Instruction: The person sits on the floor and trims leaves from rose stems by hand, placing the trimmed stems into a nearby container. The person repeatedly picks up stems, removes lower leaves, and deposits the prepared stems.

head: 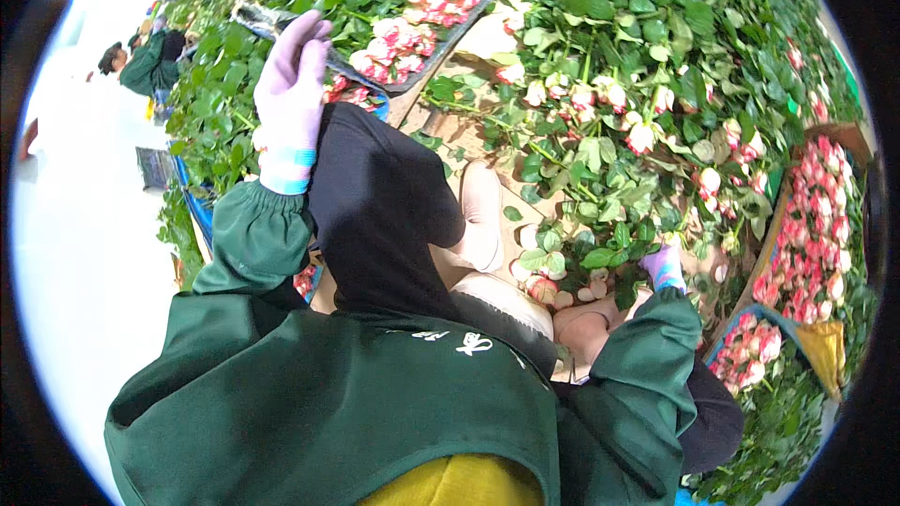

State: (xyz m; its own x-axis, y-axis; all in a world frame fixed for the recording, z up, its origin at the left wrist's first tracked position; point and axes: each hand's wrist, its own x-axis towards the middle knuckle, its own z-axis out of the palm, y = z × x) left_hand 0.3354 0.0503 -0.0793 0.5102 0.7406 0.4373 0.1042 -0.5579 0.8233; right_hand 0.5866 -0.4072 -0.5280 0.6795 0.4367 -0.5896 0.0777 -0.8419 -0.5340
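Note:
My left hand (292,77), in a pale purple glove with a striped cuff, is raised above my dark-trousered knee at the upper left. Its fingers are held close together, slightly bent, and I see nothing in them. My right hand (663,267), gloved the same way, is low at the right beside leafy rose stems (612,253); its fingers are hidden, so what it holds cannot be told. Before me lies a large heap of leafy cut roses (640,133) with pink and white heads. Loose rose heads and petals (545,288) lie near my feet.
Pink-and-white roses (397,49) lie in a dark-edged wrap at the upper left. More roses (808,232) fill a container at the right, near a blue-and-yellow wrap (819,348). My shoe (481,214) rests on the brown floor covering. A person in green (151,63) is farther off.

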